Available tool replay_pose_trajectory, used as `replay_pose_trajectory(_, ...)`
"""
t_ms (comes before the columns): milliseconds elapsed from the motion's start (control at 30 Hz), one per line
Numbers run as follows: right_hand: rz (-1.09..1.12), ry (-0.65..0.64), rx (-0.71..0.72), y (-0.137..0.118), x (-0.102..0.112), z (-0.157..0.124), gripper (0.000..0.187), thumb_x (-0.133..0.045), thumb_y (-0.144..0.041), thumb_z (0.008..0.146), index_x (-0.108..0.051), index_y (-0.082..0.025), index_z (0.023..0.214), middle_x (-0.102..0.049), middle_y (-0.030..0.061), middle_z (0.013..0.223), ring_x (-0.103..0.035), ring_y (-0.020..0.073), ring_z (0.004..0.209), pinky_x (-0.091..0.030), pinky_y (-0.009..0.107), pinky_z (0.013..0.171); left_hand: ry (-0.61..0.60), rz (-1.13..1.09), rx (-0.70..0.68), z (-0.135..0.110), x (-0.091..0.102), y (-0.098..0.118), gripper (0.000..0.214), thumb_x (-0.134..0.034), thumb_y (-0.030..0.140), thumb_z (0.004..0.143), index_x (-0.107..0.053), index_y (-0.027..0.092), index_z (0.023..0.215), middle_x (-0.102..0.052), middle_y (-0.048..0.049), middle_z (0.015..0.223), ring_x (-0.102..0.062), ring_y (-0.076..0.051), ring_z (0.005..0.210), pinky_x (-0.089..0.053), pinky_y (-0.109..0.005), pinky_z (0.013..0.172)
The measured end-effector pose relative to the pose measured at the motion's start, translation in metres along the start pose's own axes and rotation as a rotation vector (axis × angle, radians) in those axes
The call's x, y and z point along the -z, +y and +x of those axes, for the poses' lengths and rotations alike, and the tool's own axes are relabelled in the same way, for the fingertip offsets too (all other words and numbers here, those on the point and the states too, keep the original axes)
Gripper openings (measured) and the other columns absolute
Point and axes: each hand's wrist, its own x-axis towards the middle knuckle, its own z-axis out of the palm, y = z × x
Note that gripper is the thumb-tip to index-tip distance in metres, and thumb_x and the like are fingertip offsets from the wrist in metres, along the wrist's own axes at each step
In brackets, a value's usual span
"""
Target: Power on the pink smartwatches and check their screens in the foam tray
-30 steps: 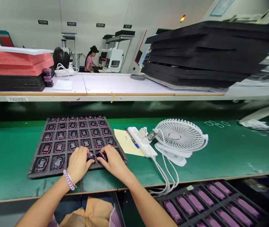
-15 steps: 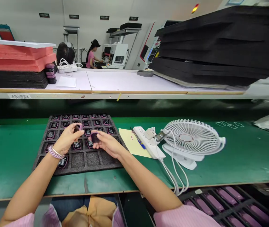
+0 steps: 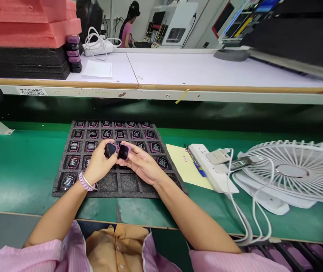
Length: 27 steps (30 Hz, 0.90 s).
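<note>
While left grip (image 3: 101,162) clasps one device's (image 3: 110,150) edges, right grip (image 3: 143,165) clasps another's (image 3: 123,152).

2 held watches (image 3: 123,152) — 1 yellow sheet (image 3: 184,168), 1 fan (image 3: 292,171)

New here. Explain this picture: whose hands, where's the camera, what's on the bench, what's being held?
No robot here: someone works bare-handed, filmed by a camera on their own head, looking forward and down. On the green bench lies a gray foam tray with compartments, many holding small purple-rimmed devices that look like watches. Right of it are a yellow sheet, a white power strip and a white fan. The left hand holds a dark-screened device, the right hand a similar device, side by side over the tray.
</note>
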Motion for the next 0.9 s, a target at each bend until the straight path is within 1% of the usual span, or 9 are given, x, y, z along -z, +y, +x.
replay_pose_trajectory(167, -0.031, 0.0, 0.019, 0.0, -0.001, -0.002, 0.062, -0.086, -0.052, 0.084, -0.061, -0.028, 0.135, -0.071, 0.0049, 0.111, -0.071, 0.0212, 0.088, -0.059, 0.043, 0.094, 0.017, 0.112, -0.032, -0.004, -0.002, 0.006, 0.041, -0.062, 0.021, 0.082, -0.058, 0.019, 0.122, -0.071, -0.0051, 0.107, -0.067, -0.02, 0.093, -0.054, -0.033, 0.087)
replay_pose_trajectory(300, -0.004, -0.023, 0.041, -0.001, -0.004, -0.004, 0.062, -0.085, -0.052, 0.085, -0.06, -0.028, 0.137, -0.07, 0.0044, 0.112, -0.071, 0.0208, 0.089, -0.058, 0.04, 0.093, 0.07, 0.118, -0.036, -0.006, -0.004, 0.01, 0.041, -0.062, 0.028, 0.083, -0.059, 0.018, 0.123, -0.069, -0.005, 0.104, -0.064, -0.017, 0.082, -0.052, -0.029, 0.075)
replay_pose_trajectory(367, 0.001, -0.032, 0.045, -0.002, -0.006, -0.005, 0.065, -0.085, -0.053, 0.085, -0.057, -0.029, 0.139, -0.07, 0.0034, 0.108, -0.07, 0.0205, 0.086, -0.058, 0.04, 0.09, 0.095, 0.096, -0.047, -0.007, -0.005, 0.011, 0.042, -0.062, 0.029, 0.083, -0.058, 0.018, 0.123, -0.068, -0.0054, 0.104, -0.063, -0.016, 0.081, -0.052, -0.028, 0.074)
replay_pose_trajectory(467, -0.033, -0.016, 0.049, -0.004, -0.008, -0.005, 0.072, -0.084, -0.057, 0.084, -0.053, -0.031, 0.143, -0.067, 0.0, 0.095, -0.069, 0.0207, 0.079, -0.058, 0.04, 0.086, 0.094, 0.091, -0.048, -0.008, -0.006, 0.011, 0.042, -0.062, 0.027, 0.082, -0.058, 0.018, 0.123, -0.068, -0.0036, 0.099, -0.062, -0.014, 0.075, -0.052, -0.027, 0.072)
replay_pose_trajectory(533, -0.047, 0.004, 0.055, -0.004, -0.009, -0.006, 0.072, -0.085, -0.06, 0.082, -0.054, -0.031, 0.14, -0.066, -0.0009, 0.09, -0.069, 0.0212, 0.078, -0.059, 0.042, 0.086, 0.09, 0.104, -0.042, -0.009, -0.007, 0.01, 0.042, -0.062, 0.025, 0.081, -0.059, 0.019, 0.123, -0.068, -0.0026, 0.098, -0.06, -0.014, 0.071, -0.052, -0.027, 0.07)
replay_pose_trajectory(633, -0.037, 0.011, 0.058, -0.005, -0.009, -0.006, 0.069, -0.086, -0.061, 0.079, -0.058, -0.03, 0.133, -0.066, -0.0007, 0.091, -0.07, 0.0212, 0.078, -0.059, 0.043, 0.088, 0.109, 0.107, -0.046, -0.009, -0.008, 0.009, 0.042, -0.063, 0.024, 0.081, -0.06, 0.02, 0.122, -0.069, -0.004, 0.104, -0.063, -0.015, 0.079, -0.052, -0.027, 0.071)
replay_pose_trajectory(767, -0.049, -0.001, 0.064, -0.005, -0.009, -0.006, 0.062, -0.082, -0.057, 0.084, -0.056, -0.031, 0.134, -0.066, -0.0009, 0.094, -0.07, 0.0205, 0.08, -0.058, 0.044, 0.09, 0.134, 0.086, -0.053, -0.009, -0.01, 0.008, 0.042, -0.063, 0.024, 0.08, -0.06, 0.02, 0.121, -0.069, -0.0063, 0.113, -0.067, -0.019, 0.097, -0.054, -0.029, 0.082)
replay_pose_trajectory(833, -0.041, -0.006, 0.073, -0.005, -0.008, -0.006, 0.059, -0.081, -0.055, 0.085, -0.057, -0.031, 0.133, -0.066, -0.0009, 0.096, -0.071, 0.0206, 0.082, -0.058, 0.043, 0.09, 0.14, 0.079, -0.056, -0.008, -0.01, 0.008, 0.042, -0.063, 0.025, 0.08, -0.06, 0.02, 0.122, -0.07, -0.0071, 0.115, -0.067, -0.02, 0.1, -0.054, -0.031, 0.085)
replay_pose_trajectory(900, -0.021, -0.021, 0.08, -0.005, -0.009, -0.006, 0.057, -0.082, -0.053, 0.085, -0.057, -0.03, 0.132, -0.067, -0.001, 0.096, -0.072, 0.0208, 0.082, -0.059, 0.042, 0.088, 0.135, 0.089, -0.061, -0.008, -0.01, 0.008, 0.042, -0.062, 0.026, 0.081, -0.06, 0.019, 0.122, -0.07, -0.0071, 0.114, -0.068, -0.02, 0.098, -0.054, -0.032, 0.088)
